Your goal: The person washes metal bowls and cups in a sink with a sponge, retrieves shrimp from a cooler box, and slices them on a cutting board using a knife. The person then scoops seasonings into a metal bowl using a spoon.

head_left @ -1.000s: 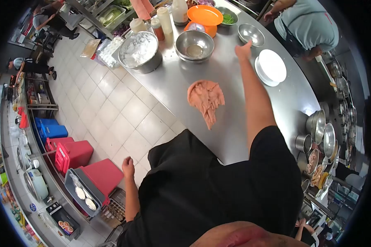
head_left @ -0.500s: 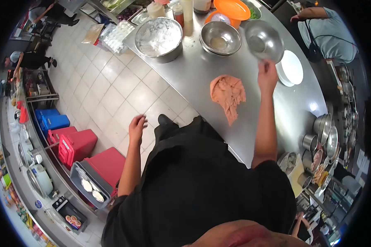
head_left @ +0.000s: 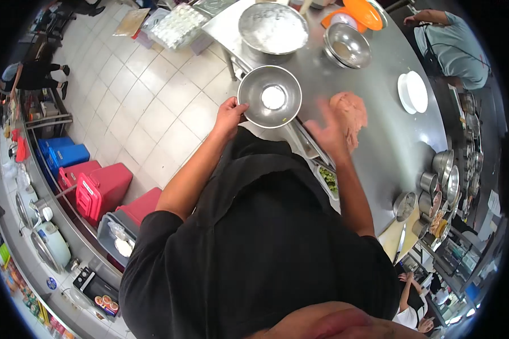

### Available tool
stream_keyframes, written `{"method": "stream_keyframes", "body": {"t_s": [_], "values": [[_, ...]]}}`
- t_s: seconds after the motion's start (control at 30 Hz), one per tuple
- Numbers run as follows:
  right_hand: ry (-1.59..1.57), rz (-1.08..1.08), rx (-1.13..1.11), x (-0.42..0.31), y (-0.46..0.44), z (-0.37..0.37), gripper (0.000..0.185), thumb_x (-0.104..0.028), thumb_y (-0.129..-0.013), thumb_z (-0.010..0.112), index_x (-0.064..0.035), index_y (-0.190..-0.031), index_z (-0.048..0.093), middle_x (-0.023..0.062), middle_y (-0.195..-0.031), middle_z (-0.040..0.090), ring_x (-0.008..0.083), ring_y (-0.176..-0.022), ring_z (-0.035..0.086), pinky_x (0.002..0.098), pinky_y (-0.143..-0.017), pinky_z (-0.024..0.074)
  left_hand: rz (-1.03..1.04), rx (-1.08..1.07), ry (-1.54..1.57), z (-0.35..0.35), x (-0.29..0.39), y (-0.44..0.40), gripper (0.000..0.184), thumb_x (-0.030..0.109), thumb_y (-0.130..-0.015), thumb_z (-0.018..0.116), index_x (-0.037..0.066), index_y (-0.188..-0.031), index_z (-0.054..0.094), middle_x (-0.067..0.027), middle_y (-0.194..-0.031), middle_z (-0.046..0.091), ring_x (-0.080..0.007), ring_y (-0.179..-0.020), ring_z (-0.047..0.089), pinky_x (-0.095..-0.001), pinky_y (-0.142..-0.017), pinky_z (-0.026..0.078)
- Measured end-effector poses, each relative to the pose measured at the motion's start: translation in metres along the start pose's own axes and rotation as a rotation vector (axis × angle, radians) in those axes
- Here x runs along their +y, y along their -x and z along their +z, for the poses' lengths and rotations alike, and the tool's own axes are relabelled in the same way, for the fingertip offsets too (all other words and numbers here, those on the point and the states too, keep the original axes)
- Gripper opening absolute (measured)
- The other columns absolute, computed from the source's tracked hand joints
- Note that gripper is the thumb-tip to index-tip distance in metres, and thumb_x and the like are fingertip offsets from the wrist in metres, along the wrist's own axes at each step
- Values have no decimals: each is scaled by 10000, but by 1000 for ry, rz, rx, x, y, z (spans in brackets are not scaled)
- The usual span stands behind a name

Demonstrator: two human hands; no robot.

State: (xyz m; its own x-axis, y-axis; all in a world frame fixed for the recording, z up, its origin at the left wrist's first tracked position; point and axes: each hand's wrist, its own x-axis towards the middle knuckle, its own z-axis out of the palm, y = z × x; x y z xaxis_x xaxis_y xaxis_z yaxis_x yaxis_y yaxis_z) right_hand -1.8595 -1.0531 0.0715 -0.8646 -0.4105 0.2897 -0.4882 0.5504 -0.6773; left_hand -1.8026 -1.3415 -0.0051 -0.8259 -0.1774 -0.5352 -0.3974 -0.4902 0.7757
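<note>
My left hand [head_left: 230, 117] is closed on the rim of a steel mixing bowl [head_left: 255, 110], held tilted in front of me beyond the table's near edge. A bright round patch shows at its bottom; whether it is light or contents I cannot tell. My right hand [head_left: 329, 134], smeared by motion, has its fingers spread and holds nothing. It is just left of a flat pinkish slab that looks like raw meat [head_left: 349, 116] on the steel table [head_left: 382, 141]; whether they touch is unclear.
A large bowl of white powder [head_left: 273, 28], stacked steel bowls [head_left: 348, 46] and white bowls [head_left: 413, 93] stand on the table. A knife [head_left: 400, 244] lies on a board at the right. Red bins [head_left: 103, 189] stand to the left. Another person [head_left: 452, 48] is across the table.
The steel bowl has passed from my right hand, over the table, to my left hand near my body. My right hand has let go and moved back beside the slab. The view has shifted.
</note>
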Motion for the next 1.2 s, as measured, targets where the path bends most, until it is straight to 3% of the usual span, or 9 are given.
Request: {"method": "stream_keyframes", "body": {"t_s": [0.03, 0.1, 0.2, 0.37, 0.53, 0.6, 0.77, 1.13, 1.2], "values": [[183, 326, -156, 10, -17, -25, 491, -197, -775, 700, -43, -1220, 560, 161, -1103, 611, 337, -1065, 572, 409, -914, 452, 13, 23, -2, -9, 1, 0, 137, 51, -881, 601, 82, -796, 498, -27, -758, 585, -135, -663, 586, -323, -657, 551], [304, 218, 231, 64, -13, -20, 486, -201, -788, 673, -57, -1237, 555, 162, -1101, 608, 340, -1063, 569, 398, -921, 448, 47, 89, -7, -27, 6, 2, 146, 40, -845, 614, 53, -758, 497, -42, -746, 559, -162, -662, 591, -342, -635, 558], [903, 121, 127, 122, 13, 23, 570, -329, -824, 673, -44, -1300, 537, 167, -1247, 572, 315, -1199, 509, 391, -984, 422, 77, 151, -138, -53, 23, 9, 225, 50, -857, 625, 84, -718, 451, -13, -695, 473, -139, -634, 529, -369, -651, 574], [220, 63, 7, 64, -16, 110, 367, -192, -850, 649, -32, -1179, 621, 177, -1187, 592, 319, -1093, 578, 399, -952, 447, 173, 301, -180, -131, -6, -15, 305, 89, -784, 668, 66, -625, 409, -11, -602, 419, -111, -562, 386, -305, -482, 374], [-645, 57, -177, -111, -103, 183, 365, -118, -839, 655, -27, -1185, 583, 163, -1076, 607, 305, -1006, 597, 392, -931, 455, 154, 391, -96, -163, 11, -2, 281, 28, -788, 633, 65, -629, 404, -20, -603, 434, -124, -538, 430, -327, -475, 424], [-272, -360, -231, -124, -135, 242, 415, -161, -826, 671, -37, -1202, 547, 193, -1121, 571, 336, -1074, 559, 414, -950, 438, 171, 432, -103, -172, 17, -8, 274, 11, -788, 619, 63, -631, 400, -24, -607, 436, -132, -529, 450, -342, -472, 451], [-178, -430, -423, -150, -142, 377, 474, -196, -821, 639, -70, -1254, 495, 230, -1231, 479, 393, -1152, 486, 462, -974, 407, 264, 617, -29, -205, 64, -10, 269, -5, -781, 589, 55, -618, 384, -31, -594, 423, -134, -527, 461, -379, -432, 477], [301, -590, -1688, -198, -324, 377, 364, -174, -711, 532, -178, -1035, 699, 106, -1052, 696, 277, -1051, 614, 548, -965, 304, 432, 778, -597, -260, 161, -79, 273, 67, -806, 582, 36, -638, 369, -22, -573, 362, -120, -568, 349, -354, -509, 356], [274, -542, -1780, -217, -372, 331, 457, -47, -625, 499, -72, -1047, 670, 134, -978, 696, 270, -945, 632, 392, -797, 471, 496, 760, -675, -252, 198, -108, 256, 79, -814, 590, 11, -666, 392, -82, -571, 410, -155, -555, 381, -362, -532, 387]]}}
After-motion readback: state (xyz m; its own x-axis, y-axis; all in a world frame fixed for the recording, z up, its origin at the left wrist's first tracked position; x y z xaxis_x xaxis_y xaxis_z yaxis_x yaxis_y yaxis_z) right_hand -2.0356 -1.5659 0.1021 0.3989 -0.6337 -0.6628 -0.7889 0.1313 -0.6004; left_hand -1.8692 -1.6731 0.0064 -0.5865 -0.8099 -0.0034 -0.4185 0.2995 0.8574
